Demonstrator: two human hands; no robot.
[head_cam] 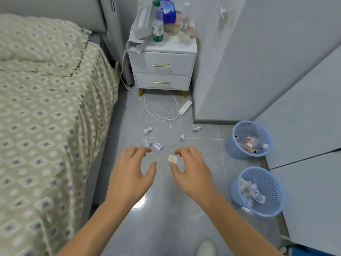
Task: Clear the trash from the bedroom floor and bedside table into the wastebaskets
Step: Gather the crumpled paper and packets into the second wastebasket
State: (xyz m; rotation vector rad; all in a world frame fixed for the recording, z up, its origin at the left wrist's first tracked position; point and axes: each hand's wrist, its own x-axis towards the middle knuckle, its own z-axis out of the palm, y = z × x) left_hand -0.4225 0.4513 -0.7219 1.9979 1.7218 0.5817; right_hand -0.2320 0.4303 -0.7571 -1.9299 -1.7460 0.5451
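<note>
Bed (46, 108) on the left, two blue wastebaskets (258, 191) right — crumpled papers (158, 145) litter the floor (166, 218). Left hand (132, 174) spread, empty; right hand (190, 170) fingers (180, 154) pinch a small pale scrap (172, 159) — a loose pinch could drop it.
</note>
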